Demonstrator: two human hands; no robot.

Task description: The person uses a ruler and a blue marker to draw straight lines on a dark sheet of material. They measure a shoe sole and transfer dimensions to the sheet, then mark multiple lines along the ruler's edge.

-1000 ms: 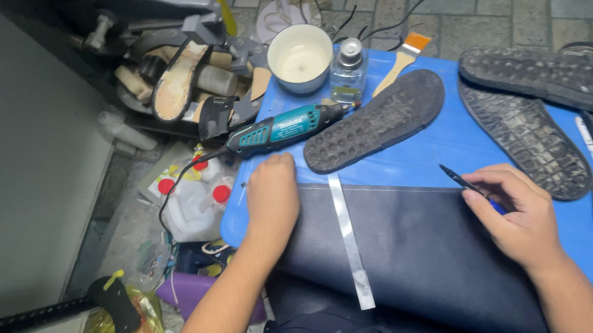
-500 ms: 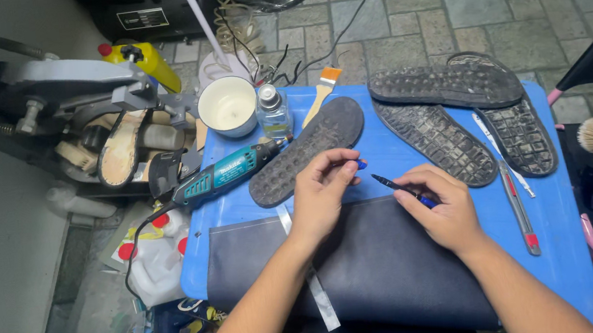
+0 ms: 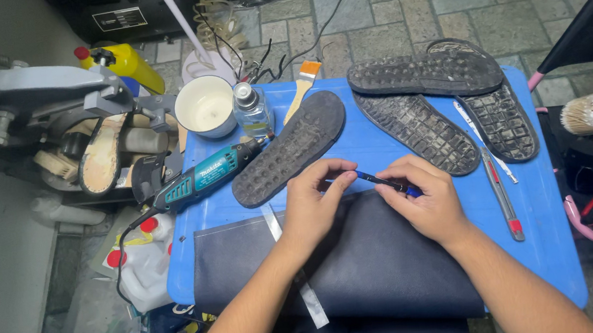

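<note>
Pen [image 3: 380, 178]: thin, light, stiff, over dark sheet [image 3: 365, 262] on blue worktop [image 3: 546, 236] | left hand [image 3: 313, 205]: fingers pinch its tip end | right hand [image 3: 425, 201]: fingers grasp barrel | best held mid-barrel; looks smooth, may slip.

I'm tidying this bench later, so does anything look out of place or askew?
Nothing is spilled or broken. Two things sit off the edge: the metal ruler pokes out from under the dark sheet past the table front, and the sheet itself overhangs that edge. Both hands hold a pen.
</note>
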